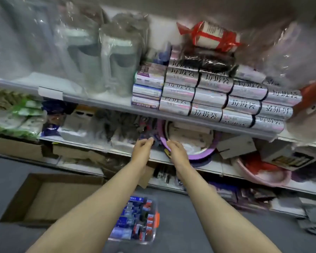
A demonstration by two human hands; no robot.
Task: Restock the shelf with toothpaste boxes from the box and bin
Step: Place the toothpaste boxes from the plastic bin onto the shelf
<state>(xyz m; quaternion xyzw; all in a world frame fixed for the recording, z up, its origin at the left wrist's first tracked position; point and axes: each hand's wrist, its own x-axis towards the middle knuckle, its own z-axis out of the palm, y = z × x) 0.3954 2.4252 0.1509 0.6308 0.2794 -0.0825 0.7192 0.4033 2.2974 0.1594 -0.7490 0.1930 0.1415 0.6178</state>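
Both hands reached side by side to the grey metal shelf (117,106) — the left hand (143,146) and the right hand (175,147) had their fingers curled at the lower tier's front edge, near a purple round plastic basin (204,156), though I could not tell whether either gripped anything, since the spot was dark and blurred. On the grey floor below, a clear plastic bin (135,220) held blue and red toothpaste boxes (128,212) between the forearms — just left of it an open brown cardboard box (49,198) showed only bare cardboard inside.
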